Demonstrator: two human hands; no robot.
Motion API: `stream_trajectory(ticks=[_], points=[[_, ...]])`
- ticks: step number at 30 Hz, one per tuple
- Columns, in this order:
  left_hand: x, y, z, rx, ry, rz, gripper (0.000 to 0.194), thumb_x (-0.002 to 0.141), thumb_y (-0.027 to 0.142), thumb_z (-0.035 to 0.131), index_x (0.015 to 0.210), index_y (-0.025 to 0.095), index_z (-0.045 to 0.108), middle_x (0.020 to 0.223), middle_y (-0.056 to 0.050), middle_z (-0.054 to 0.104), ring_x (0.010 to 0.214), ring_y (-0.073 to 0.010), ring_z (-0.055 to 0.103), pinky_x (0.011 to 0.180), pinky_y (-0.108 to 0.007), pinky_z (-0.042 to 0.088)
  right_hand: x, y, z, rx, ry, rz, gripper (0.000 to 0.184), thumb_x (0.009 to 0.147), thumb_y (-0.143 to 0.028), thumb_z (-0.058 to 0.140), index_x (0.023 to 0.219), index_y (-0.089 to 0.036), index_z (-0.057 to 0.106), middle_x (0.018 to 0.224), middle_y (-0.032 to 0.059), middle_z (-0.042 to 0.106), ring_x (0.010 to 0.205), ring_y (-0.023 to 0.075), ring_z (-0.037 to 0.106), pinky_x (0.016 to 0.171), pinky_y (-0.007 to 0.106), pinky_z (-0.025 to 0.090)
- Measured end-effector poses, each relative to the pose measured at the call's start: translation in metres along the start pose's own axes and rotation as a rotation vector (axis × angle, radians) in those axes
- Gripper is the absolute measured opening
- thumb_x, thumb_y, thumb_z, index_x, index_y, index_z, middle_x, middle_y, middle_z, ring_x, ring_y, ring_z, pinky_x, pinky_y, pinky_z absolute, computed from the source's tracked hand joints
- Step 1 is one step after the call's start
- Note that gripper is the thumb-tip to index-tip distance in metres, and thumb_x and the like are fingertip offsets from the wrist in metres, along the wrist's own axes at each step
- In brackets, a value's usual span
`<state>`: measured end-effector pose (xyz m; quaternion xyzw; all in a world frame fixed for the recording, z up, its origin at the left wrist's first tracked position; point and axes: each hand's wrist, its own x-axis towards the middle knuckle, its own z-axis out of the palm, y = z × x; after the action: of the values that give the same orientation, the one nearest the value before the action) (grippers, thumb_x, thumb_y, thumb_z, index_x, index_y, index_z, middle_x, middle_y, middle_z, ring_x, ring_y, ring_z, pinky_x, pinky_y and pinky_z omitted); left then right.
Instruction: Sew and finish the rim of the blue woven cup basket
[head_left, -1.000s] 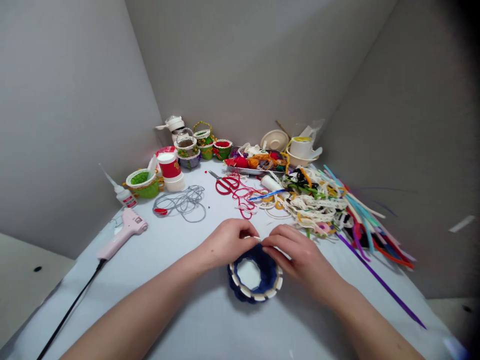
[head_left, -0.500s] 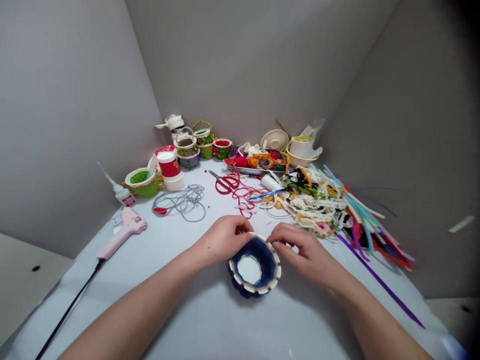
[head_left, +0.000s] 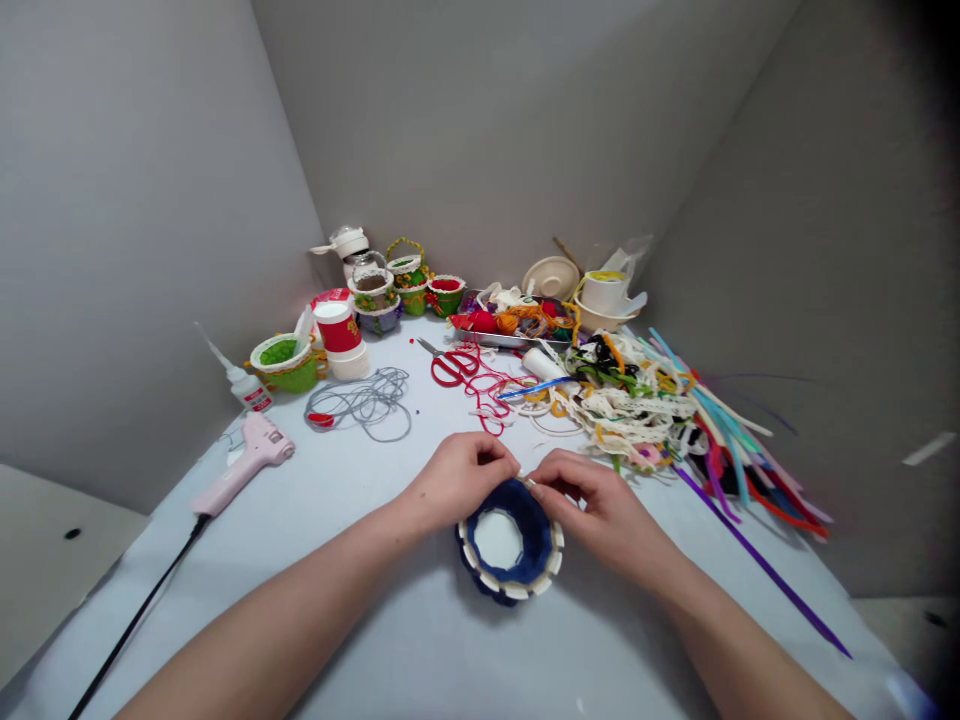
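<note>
A small round basket [head_left: 534,545], dark blue inside and out with a white bottom and a notched white rim, stands on the table between my hands. My left hand [head_left: 466,480] pinches the far left part of the rim between thumb and fingertips. At the far right of the same rim, my right hand [head_left: 592,500] is closed, its thumb and index finger pressed on the edge. The two sets of fingertips almost meet. What lies right under the fingertips is hidden.
Left lie a pink glue gun [head_left: 244,468], a glue bottle [head_left: 249,388] and grey cord [head_left: 367,403]. Red-handled scissors [head_left: 453,366] lie ahead, near small finished baskets [head_left: 375,290] and a tray of yarn [head_left: 510,338]. Lace trims [head_left: 637,415] and coloured strips [head_left: 750,460] pile up right.
Both hands have slid along the far rim towards each other, so their fingertips are closer now. The basket has stayed in nearly the same place.
</note>
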<state>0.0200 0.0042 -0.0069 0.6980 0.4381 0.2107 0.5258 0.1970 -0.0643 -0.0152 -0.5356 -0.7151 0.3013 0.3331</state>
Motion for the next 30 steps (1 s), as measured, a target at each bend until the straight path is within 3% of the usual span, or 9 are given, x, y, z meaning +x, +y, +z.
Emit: stream_trajectory(ticks=[6,11,15,19,24,30], points=[[0.001,-0.003,0.003,0.075,0.062,0.018,0.021,0.076,0.032,0.051,0.078,0.015,0.064,0.076,-0.003,0.066,0.072,-0.015,0.057,0.067,-0.025,0.044,0.0,0.004,-0.001,-0.029,0.007,0.061,0.016,0.085,-0.028,0.053,0.082,-0.017,0.065,0.078,0.0038,0.064,0.069,0.0142,0.054,0.061,0.025,0.041],[-0.002,-0.002,0.0,0.184,0.027,0.038,0.019,0.077,0.03,0.05,0.077,0.016,0.063,0.075,-0.001,0.066,0.071,-0.0145,0.057,0.063,-0.025,0.042,0.001,0.007,-0.001,-0.051,0.098,0.131,0.018,0.082,-0.03,0.056,0.071,-0.018,0.061,0.07,0.0023,0.063,0.065,0.0146,0.054,0.059,0.025,0.041],[-0.004,-0.001,0.001,0.148,-0.013,0.091,0.021,0.073,0.032,0.058,0.087,0.018,0.066,0.083,-0.001,0.068,0.077,-0.0153,0.059,0.067,-0.024,0.044,0.001,0.003,0.0,-0.067,0.091,0.077,0.018,0.084,-0.03,0.055,0.071,-0.018,0.06,0.071,0.0026,0.062,0.066,0.0148,0.054,0.06,0.026,0.041],[-0.003,-0.004,0.004,0.114,-0.053,0.084,0.02,0.074,0.035,0.059,0.08,0.018,0.068,0.079,-0.001,0.069,0.076,-0.0156,0.06,0.069,-0.025,0.044,-0.001,0.0,-0.005,-0.054,0.056,0.017,0.021,0.089,-0.031,0.051,0.077,-0.019,0.063,0.076,0.0035,0.062,0.072,0.0153,0.055,0.066,0.027,0.042],[-0.003,-0.005,0.005,0.112,-0.008,0.07,0.019,0.074,0.034,0.058,0.08,0.018,0.069,0.079,-0.001,0.07,0.076,-0.016,0.061,0.071,-0.026,0.045,-0.002,0.005,-0.016,-0.092,0.008,0.01,0.021,0.091,-0.029,0.046,0.09,-0.02,0.065,0.087,0.0049,0.064,0.08,0.0163,0.057,0.071,0.028,0.044],[-0.006,-0.003,0.007,0.164,0.018,0.066,0.02,0.075,0.032,0.056,0.079,0.018,0.069,0.08,-0.002,0.071,0.074,-0.016,0.062,0.071,-0.027,0.046,-0.004,0.0,-0.014,-0.179,0.067,-0.07,0.017,0.091,-0.024,0.047,0.086,-0.019,0.063,0.083,0.0052,0.061,0.078,0.0161,0.056,0.069,0.028,0.044]])
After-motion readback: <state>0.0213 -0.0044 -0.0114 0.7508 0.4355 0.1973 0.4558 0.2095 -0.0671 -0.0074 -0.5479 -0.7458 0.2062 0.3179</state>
